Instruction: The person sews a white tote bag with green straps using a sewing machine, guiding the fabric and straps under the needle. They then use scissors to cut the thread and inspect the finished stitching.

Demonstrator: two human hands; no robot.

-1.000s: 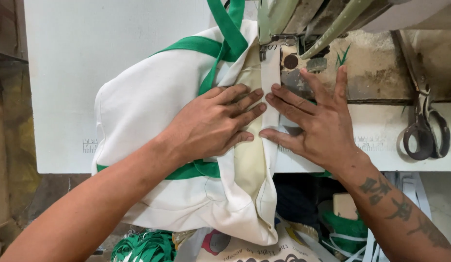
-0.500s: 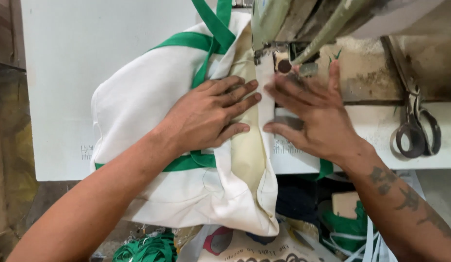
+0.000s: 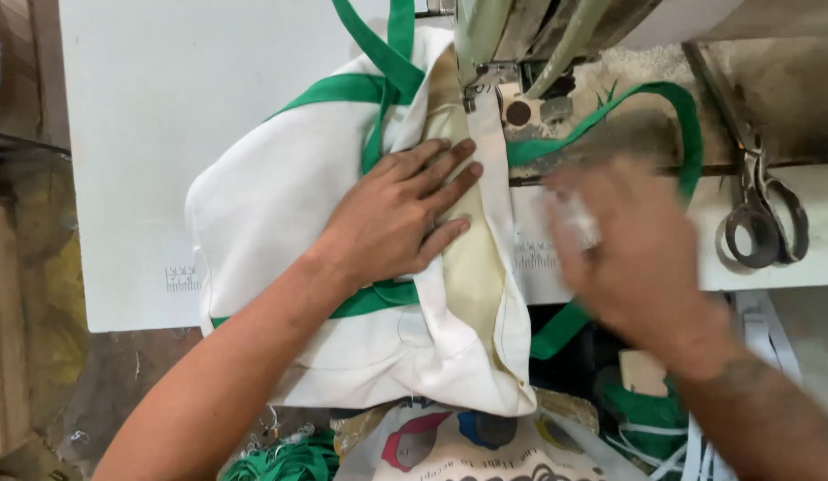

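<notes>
The left hand (image 3: pixel 401 214) lies flat, fingers spread and pressing down on a white fabric bag (image 3: pixel 280 205) with green trim, which is draped over the white sewing table (image 3: pixel 165 107) with its folded edge running up to twelve o'clock under the sewing machine head (image 3: pixel 512 44). The right hand (image 3: pixel 632 254), at three o'clock from the bag, is blurred; whether it grasps anything cannot be told. A green strap (image 3: pixel 672 111) loops behind it, and scissors (image 3: pixel 761 218) lie further toward three o'clock.

- It was a sewing workshop: an industrial sewing machine (image 3: pixel 530 44) stood on a white worktable (image 3: pixel 209 134).
- Scissors (image 3: pixel 761 218) and green strapping (image 3: pixel 280 463) lay about.
</notes>
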